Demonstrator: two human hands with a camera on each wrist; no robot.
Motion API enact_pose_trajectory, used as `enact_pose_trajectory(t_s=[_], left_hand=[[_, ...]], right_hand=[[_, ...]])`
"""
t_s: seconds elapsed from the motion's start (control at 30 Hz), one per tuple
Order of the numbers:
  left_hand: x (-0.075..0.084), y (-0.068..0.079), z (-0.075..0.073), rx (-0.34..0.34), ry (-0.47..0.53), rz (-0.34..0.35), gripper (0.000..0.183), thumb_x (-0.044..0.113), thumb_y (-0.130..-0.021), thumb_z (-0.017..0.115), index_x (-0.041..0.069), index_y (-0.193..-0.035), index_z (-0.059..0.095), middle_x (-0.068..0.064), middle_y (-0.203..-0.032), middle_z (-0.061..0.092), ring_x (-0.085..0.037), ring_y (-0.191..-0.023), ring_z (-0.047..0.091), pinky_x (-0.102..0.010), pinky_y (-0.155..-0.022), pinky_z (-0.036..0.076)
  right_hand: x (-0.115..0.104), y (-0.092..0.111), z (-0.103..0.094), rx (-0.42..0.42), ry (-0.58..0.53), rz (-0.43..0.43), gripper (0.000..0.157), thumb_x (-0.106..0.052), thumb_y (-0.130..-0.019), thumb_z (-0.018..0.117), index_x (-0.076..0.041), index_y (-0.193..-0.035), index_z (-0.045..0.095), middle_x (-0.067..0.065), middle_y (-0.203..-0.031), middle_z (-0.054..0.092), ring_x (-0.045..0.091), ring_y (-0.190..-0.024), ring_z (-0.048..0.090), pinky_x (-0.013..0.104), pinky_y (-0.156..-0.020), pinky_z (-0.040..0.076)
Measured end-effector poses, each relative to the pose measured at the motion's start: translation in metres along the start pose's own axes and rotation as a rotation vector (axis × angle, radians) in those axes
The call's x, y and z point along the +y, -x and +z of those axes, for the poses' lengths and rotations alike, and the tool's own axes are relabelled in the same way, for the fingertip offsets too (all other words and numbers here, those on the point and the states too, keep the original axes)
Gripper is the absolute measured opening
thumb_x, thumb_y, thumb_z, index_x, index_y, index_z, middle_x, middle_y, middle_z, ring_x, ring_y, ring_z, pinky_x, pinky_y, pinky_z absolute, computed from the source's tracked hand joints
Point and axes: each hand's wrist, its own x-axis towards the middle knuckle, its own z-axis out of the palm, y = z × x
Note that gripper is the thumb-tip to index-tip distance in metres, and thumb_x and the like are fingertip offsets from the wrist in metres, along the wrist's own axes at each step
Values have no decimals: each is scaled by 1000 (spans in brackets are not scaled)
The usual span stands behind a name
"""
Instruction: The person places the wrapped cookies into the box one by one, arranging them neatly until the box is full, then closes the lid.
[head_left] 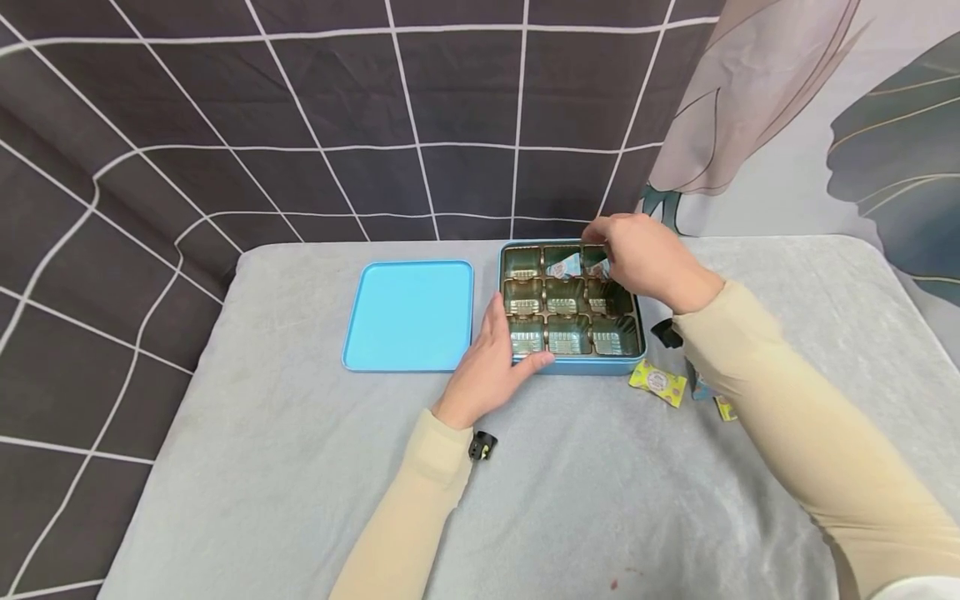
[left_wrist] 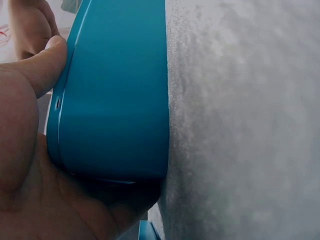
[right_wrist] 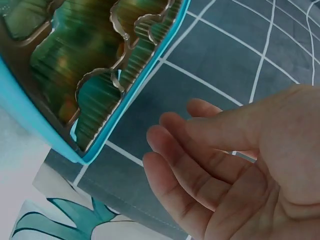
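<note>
A blue tin (head_left: 581,365) with a gold divided tray (head_left: 566,293) inside stands at the far middle of the table. Straight fingers of my left hand (head_left: 487,367) lie along its left side, while the thumb touches the front rim. The left wrist view shows this hand (left_wrist: 60,200) around the tin's corner (left_wrist: 115,100). Over the far right corner is my right hand (head_left: 651,258); the right wrist view shows its fingers (right_wrist: 175,175) loosely bent, holding nothing. A wrapped candy (head_left: 566,267) sits in the back middle compartment. Another wrapped candy (head_left: 600,268) shows in the back right one, partly hidden.
The blue lid (head_left: 411,317) lies flat left of the tin. A yellow wrapped candy (head_left: 657,383) is by the front right corner. Past it, a blue candy (head_left: 702,388) and a yellow one (head_left: 725,408) are partly covered by my right sleeve. A dark checked curtain (head_left: 465,108) hangs behind.
</note>
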Motion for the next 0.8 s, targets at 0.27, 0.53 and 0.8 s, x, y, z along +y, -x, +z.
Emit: enact_pose_trajectory(t_s=[0.27,0.53,0.8], left_hand=[[1,0,-1,-1,7,9,109,58,-96,60,5,-160,-11,-14,-168,-8,-25,-153,2,-44,-121,17],[0,0,0,0,-6,-2,109,59,-95,59,7,-160,-12,-13,-168,-9,-25,-153,2,-45,-121,19],[0,0,1,3,-2,-4,110,59,-95,60,7,-160,-11,-12,-168,-9,-24,-153,1,-45,-121,17]], right_hand=[[4,10,-4,31,-15,8,38,11,-91,44,6,-122,66,23,-117,69,40,-101,65,52,-81,52],[11,19,-9,72,-4,-29,40,12,-89,40,7,-119,66,24,-114,69,42,-103,64,53,-85,51],[23,28,-13,94,-13,-29,36,11,-90,43,6,-117,66,24,-110,69,40,-97,65,54,-85,50]])
